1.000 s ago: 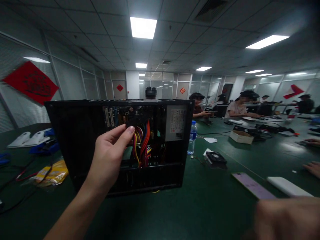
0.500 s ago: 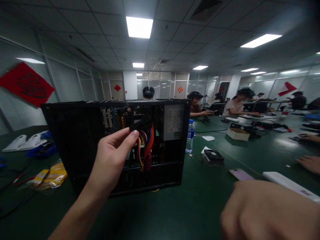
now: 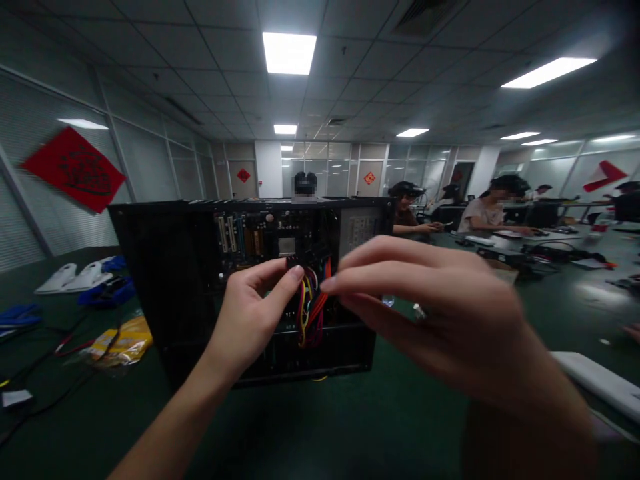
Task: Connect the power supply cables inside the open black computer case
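- Pinching a black connector (image 3: 303,257) with left hand (image 3: 250,320), thumb and forefinger.
- Reaching in with right hand (image 3: 430,300), fingers stretched, close together, just beside the wire bundle (image 3: 311,303).
- Sitting inside the open PC case (image 3: 165,280) on the green table (image 3: 390,413).

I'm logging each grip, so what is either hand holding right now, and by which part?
The left hand pinches the black plastic connector on the coloured cable bundle, at the plug end. The right hand holds nothing.

We see a dim room lit by ceiling panels (image 3: 289,52), which glare white. The right hand (image 3: 440,313) is motion-blurred and close. Wide-angle distortion bends the edges. The computer case (image 3: 165,280) interior stays shadowed.
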`<state>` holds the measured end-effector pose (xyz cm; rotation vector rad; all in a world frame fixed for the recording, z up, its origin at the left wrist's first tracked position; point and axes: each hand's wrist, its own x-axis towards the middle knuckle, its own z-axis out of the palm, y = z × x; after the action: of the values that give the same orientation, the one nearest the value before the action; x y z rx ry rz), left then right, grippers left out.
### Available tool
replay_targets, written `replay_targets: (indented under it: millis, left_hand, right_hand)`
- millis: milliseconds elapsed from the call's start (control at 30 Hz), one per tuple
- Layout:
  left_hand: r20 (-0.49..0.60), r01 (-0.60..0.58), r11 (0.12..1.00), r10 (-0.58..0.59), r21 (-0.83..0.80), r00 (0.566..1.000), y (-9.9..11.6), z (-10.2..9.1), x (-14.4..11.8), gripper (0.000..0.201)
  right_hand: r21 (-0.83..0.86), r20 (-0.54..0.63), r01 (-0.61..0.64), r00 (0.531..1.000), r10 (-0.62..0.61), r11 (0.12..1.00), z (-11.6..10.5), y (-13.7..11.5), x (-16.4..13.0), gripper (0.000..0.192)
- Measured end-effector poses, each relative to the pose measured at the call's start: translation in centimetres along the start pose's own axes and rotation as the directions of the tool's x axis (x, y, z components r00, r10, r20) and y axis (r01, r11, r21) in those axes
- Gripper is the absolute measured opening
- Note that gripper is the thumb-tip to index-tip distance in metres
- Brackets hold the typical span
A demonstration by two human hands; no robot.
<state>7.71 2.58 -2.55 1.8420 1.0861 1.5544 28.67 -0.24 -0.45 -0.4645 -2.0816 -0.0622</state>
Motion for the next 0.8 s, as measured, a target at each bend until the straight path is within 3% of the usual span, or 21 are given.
replay_targets:
  millis: [67, 267, 433, 667, 800]
  left_hand:
    - [-0.004, 0.002, 1.000, -0.002, 0.004, 1.000, -0.1, 0.0, 0.1, 0.024]
    - [-0.014, 0.049, 0.999, -0.049, -0.013, 0.999, -1.4, 0.1, 0.9, 0.035]
    - [0.025, 0.059, 0.993, -0.062, 0.098, 0.998, -4.2, -0.5, 2.6, 0.043]
    - [0.156, 0.076, 0.956, -0.125, 0.284, 0.980, -7.7, -0.9, 4.0, 0.044]
    - [0.132, 0.179, 0.883, -0.259, 0.434, 0.957, -9.2, -0.9, 4.4, 0.048]
  right_hand:
    - [-0.116, 0.092, 0.039, 0.995, -0.028, 0.992, 1.0, 1.1, 1.5, 0.025]
    - [-0.423, 0.102, 0.055, 0.995, -0.013, 0.905, 4.1, 4.1, 2.4, 0.023]
    - [-0.520, 0.160, 0.168, 0.982, -0.098, 0.837, 7.4, 6.5, 2.5, 0.016]
    - [-0.587, 0.166, -0.021, 0.976, 0.145, 0.810, 11.5, 8.9, 2.0, 0.017]
    - [-0.618, 0.226, -0.078, 0.935, 0.272, 0.782, 13.1, 9.4, 1.8, 0.018]
